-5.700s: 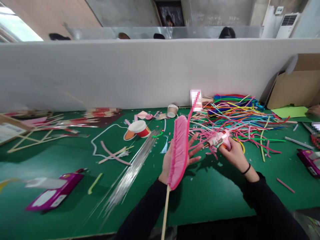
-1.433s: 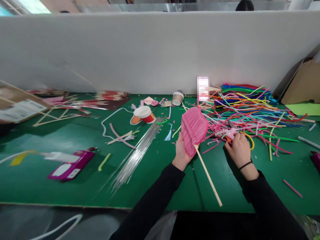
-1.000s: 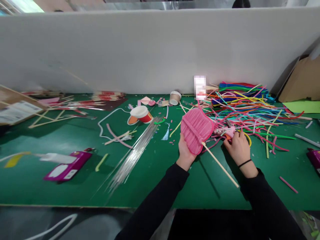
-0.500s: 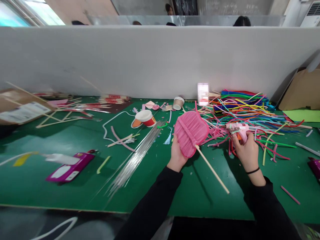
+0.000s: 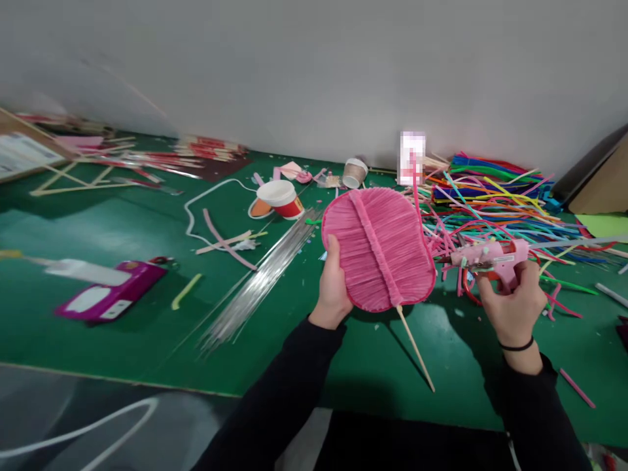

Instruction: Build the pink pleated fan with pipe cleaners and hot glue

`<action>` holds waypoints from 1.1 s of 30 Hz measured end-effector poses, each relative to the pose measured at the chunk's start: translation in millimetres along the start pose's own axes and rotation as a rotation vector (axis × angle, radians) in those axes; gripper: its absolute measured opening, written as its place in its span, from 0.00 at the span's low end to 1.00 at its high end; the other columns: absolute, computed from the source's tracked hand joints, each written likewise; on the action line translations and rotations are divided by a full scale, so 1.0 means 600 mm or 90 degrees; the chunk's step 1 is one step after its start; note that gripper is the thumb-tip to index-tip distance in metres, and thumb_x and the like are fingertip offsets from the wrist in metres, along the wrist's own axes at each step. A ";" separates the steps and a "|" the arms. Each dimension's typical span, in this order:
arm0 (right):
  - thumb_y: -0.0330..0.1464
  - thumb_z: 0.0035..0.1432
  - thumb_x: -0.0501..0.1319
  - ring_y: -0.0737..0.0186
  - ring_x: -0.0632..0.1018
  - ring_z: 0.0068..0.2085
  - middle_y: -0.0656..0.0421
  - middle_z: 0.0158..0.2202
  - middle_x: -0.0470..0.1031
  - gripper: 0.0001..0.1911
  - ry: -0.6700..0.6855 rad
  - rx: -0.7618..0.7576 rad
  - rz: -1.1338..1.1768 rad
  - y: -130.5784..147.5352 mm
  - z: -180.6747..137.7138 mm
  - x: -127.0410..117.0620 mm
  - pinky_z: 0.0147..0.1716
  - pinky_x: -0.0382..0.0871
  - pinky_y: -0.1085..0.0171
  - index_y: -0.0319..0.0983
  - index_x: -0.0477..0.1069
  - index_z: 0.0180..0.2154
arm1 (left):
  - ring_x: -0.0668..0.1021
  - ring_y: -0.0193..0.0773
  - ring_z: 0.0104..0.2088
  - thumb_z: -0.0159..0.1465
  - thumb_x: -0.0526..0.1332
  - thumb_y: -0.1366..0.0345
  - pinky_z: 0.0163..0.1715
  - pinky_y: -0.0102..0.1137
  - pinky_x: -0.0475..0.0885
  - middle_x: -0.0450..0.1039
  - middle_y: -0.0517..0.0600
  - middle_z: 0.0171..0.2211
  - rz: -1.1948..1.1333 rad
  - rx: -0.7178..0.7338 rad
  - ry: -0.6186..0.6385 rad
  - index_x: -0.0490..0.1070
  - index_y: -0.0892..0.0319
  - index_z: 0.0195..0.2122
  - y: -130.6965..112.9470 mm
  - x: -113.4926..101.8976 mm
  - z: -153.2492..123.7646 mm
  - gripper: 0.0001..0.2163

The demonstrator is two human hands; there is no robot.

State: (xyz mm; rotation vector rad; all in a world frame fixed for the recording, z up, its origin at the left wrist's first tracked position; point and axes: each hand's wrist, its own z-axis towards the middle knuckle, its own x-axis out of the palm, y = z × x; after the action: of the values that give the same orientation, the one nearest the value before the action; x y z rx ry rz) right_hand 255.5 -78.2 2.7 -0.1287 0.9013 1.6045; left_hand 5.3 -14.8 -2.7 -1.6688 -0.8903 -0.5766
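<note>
A pink fan (image 5: 392,242), covered in pipe cleaners with a wooden stick handle (image 5: 416,350), is held by its left edge in my left hand (image 5: 333,288). The thumb lies across its front face. A loose red-pink pipe cleaner (image 5: 417,196) sticks up from the fan's right edge. My right hand (image 5: 513,304) grips a pink hot glue gun (image 5: 495,258) by its handle, its nozzle pointing left, close to the fan's right edge. I cannot tell whether the nozzle touches the fan. Behind the glue gun lies a pile of colourful pipe cleaners (image 5: 495,203).
On the green table (image 5: 275,366) lie a bundle of thin wires (image 5: 260,281), a purple device (image 5: 115,294) and crossed strips (image 5: 228,242). A paper cup (image 5: 280,198) and a tipped cup (image 5: 354,173) stand farther back. A grey partition (image 5: 294,78) closes off the far side.
The fan has turned to face me more fully and come closer. The glue gun has turned more side-on, nozzle toward the fan's edge. My view has tilted downward.
</note>
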 end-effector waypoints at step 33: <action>0.41 0.59 0.62 0.59 0.72 0.26 0.60 0.25 0.69 0.13 -0.035 -0.246 -0.143 -0.012 -0.002 -0.006 0.26 0.60 0.62 0.43 0.61 0.33 | 0.74 0.49 0.62 0.72 0.51 0.55 0.62 0.44 0.70 0.83 0.52 0.48 -0.009 0.018 0.023 0.75 0.57 0.55 -0.001 0.002 -0.002 0.20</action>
State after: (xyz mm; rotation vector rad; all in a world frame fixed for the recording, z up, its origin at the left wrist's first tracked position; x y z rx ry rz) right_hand 262.3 -81.9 0.6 -0.4394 0.5063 1.5452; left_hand 5.6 -15.6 -1.4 -1.6222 -0.8808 -0.5996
